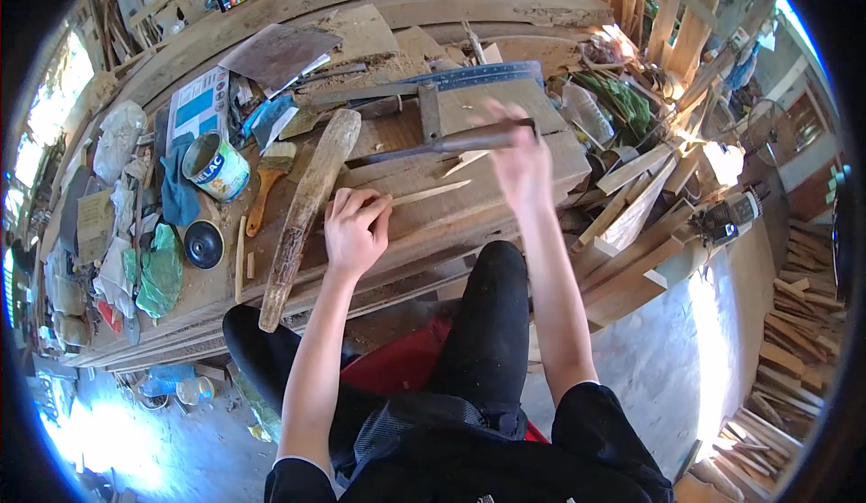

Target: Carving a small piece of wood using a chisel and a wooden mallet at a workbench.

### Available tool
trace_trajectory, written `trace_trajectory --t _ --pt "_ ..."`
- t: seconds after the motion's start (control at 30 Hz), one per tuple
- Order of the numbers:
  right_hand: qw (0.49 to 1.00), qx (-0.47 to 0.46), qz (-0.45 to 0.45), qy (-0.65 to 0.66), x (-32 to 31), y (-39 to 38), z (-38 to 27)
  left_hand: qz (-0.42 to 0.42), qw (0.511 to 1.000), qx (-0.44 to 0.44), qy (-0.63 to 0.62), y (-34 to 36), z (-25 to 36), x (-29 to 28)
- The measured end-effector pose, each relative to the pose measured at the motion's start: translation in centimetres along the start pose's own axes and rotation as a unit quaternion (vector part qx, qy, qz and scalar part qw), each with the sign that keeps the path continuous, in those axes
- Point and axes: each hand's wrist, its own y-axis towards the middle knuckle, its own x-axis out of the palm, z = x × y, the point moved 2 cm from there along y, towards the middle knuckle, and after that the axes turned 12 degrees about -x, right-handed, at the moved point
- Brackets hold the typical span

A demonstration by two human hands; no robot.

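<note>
My left hand (pixel 355 230) is closed on a thin, pointed wood strip (pixel 433 193), pinching its near end at the bench's front. The strip's tip points right, toward my other arm. My right hand (pixel 523 165), blurred by motion, has its fingers around the end of a long-handled blade tool (pixel 460 139). Its dark wooden handle leads left into a narrow dark blade; whether it is a knife or a chisel I cannot tell. A worn, rough-edged wooden bar (pixel 309 210) lies left of my left hand, overhanging the front edge.
On the wooden bench (pixel 419 237), a brush (pixel 269 183), an open paint can (pixel 216 167) and a round black lid (pixel 204 244) lie to the left. Behind my hands are a metal square (pixel 429 110) and a blue ruler (pixel 483 75). Scrap wood (pixel 636 232) crowds the right.
</note>
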Motion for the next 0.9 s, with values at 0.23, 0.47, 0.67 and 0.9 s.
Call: trace_trajectory --t 0.23,0.47,0.67,0.9 --pt "0.982 0.048 -0.083 -0.164 8.0 1.0 4.2 -0.009 1.000 0.007 0.025 0.0 -0.1 -0.2" --pt "0.986 -0.003 -0.168 -0.003 11.8 5.9 -6.1 -0.010 1.000 -0.014 -0.012 -0.1 -0.3 -0.3" --pt "0.960 0.008 -0.241 -0.144 11.7 3.6 -5.1 -0.008 1.000 -0.011 0.002 -0.3 -0.2 -0.3" --pt "0.978 0.040 -0.188 0.083 10.6 2.9 -3.1 -0.037 0.998 -0.048 0.013 0.4 0.4 -0.4"
